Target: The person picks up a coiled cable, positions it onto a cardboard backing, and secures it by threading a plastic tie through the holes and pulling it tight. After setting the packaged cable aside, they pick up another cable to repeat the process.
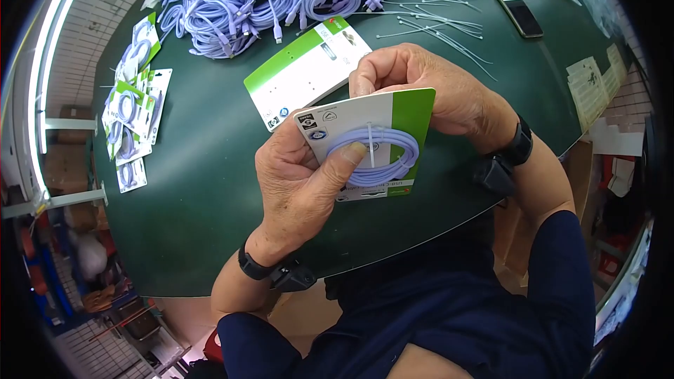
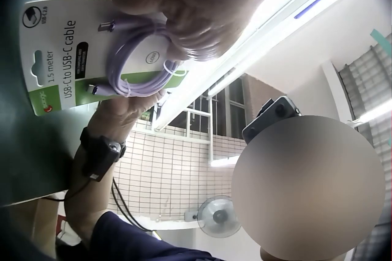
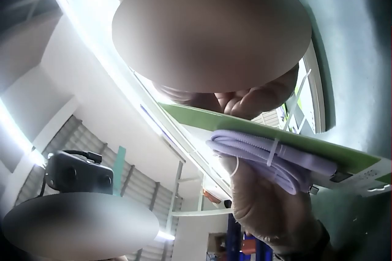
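My left hand (image 1: 298,186) grips the lower left of a white and green printed card (image 1: 405,123), thumb pressed on the coiled lilac USB-C cable (image 1: 404,142). White cable ties (image 1: 371,144) loop over the coil on the card's front. The right hand (image 1: 428,84) is behind the card's upper edge with bent fingers, its fingertips mostly hidden. In the right wrist view, a white tie end (image 3: 298,97) sticks out behind the card beside those fingers. The left wrist view shows the cable's plug (image 2: 106,26) against the card front.
Behind the hands, a white and green card stack (image 1: 298,74) lies on the dark green table (image 1: 189,217). A big heap of lilac cables (image 1: 267,0) fills the back. Loose cable ties (image 1: 446,24) and a phone (image 1: 511,3) lie back right; several carded cables (image 1: 133,116) are piled left.
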The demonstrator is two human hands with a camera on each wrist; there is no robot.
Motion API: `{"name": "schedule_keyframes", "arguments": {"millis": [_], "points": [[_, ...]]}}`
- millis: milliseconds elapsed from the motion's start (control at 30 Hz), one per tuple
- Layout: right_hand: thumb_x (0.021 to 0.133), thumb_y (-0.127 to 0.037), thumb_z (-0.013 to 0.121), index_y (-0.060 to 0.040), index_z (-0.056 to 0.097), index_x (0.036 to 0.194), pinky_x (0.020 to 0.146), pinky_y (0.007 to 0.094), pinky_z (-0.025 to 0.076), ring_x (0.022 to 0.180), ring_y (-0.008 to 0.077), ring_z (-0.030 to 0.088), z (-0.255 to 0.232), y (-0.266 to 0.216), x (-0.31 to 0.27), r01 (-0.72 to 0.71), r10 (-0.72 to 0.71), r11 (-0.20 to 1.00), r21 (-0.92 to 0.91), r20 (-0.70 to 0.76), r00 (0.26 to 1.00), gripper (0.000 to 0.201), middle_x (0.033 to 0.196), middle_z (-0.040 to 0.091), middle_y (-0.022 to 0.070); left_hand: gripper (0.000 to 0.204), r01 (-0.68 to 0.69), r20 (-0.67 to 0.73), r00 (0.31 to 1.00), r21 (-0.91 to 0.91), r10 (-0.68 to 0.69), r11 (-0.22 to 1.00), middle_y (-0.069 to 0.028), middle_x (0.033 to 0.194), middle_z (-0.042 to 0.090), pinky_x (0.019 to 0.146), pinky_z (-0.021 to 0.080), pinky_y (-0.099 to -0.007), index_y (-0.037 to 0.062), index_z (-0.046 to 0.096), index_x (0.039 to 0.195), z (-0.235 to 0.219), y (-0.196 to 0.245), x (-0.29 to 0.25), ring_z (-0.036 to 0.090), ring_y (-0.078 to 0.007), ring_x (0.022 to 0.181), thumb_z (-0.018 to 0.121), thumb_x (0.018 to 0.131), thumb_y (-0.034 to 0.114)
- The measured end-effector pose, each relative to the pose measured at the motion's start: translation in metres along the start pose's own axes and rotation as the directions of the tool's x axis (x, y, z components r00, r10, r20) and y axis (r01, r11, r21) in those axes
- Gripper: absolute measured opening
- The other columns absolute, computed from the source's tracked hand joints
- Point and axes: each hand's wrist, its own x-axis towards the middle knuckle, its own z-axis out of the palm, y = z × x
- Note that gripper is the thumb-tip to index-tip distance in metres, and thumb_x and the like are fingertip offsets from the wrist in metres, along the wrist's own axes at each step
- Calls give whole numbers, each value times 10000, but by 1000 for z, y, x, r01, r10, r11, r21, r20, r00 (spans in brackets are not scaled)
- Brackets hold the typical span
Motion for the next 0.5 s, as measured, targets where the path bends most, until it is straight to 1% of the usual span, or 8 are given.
{"name": "schedule_keyframes", "arguments": {"millis": [33, 167, 200, 267, 300, 400, 433, 500], "points": [[954, -247, 786, -9, 687, 985, 746, 208, 546, 810, 68, 655, 0, -1, 1, 5, -5, 1000, 7, 3, 1000, 260, 913, 700, 13, 357, 0, -7, 1000, -6, 0, 1000, -158, 1143, 744, 918, 596, -322, -74, 613, 1277, 0, -1, 1, 724, -185, 1030, 753, 961, 16], [980, -247, 759, -19, 656, 964, 739, 199, 525, 808, 57, 631, 3, -3, 1, 62, -69, 983, -175, -35, 997, 251, 897, 667, -2, 354, 5, -25, 1000, 0, -5, 1000, -160, 1140, 745, 911, 601, -324, -74, 613, 1276, -2, -2, 2, 727, -185, 1027, 750, 962, 14], [991, -234, 744, -21, 647, 963, 728, 202, 524, 800, 57, 627, 3, -4, 0, 102, -123, 953, -284, -59, 991, 236, 897, 664, -2, 352, 4, -31, 1000, 3, -4, 1000, -161, 1138, 745, 909, 603, -325, -74, 613, 1275, -2, -3, 3, 729, -185, 1025, 749, 962, 14], [1013, -206, 713, -25, 628, 961, 705, 207, 521, 785, 58, 620, 2, -5, 0, 163, -235, 854, -494, -86, 968, 207, 897, 657, -3, 352, 21, -30, 999, 9, -20, 1000, -162, 1140, 744, 908, 603, -325, -74, 613, 1276, -1, 0, 2, 730, -186, 1026, 747, 961, 10], [1013, -206, 713, -25, 628, 961, 705, 207, 521, 785, 58, 620, 0, -5, 1, 163, -233, 855, -492, -84, 969, 207, 897, 657, -3, 352, 34, -29, 999, 13, -33, 999, -164, 1141, 744, 907, 603, -325, -73, 613, 1277, 0, 2, 2, 731, -186, 1026, 744, 960, 6], [1015, -151, 690, -21, 613, 962, 668, 219, 517, 756, 70, 615, -3, 0, 4, 121, -379, 626, -771, -164, 911, 160, 884, 652, 5, 360, 57, -26, 998, 27, -56, 998, -166, 1144, 743, 906, 604, -325, -73, 613, 1280, 2, 3, 1, 732, -188, 1027, 747, 956, 8], [1015, -151, 690, -21, 613, 962, 668, 219, 517, 756, 70, 615, -3, 1, 5, 123, -377, 625, -771, -160, 912, 160, 884, 652, 5, 369, 60, -23, 998, 35, -59, 998, -167, 1146, 743, 906, 604, -325, -73, 613, 1282, 2, 3, 2, 733, -189, 1028, 752, 952, 14], [998, -113, 695, -19, 607, 956, 652, 233, 520, 740, 80, 613, -2, 5, 7, 176, -471, 511, -841, -104, 876, 135, 872, 647, 14, 378, 67, -20, 998, 41, -66, 997, -168, 1148, 743, 906, 604, -325, -74, 613, 1285, 2, 4, 3, 734, -189, 1028, 757, 948, 20]]}}
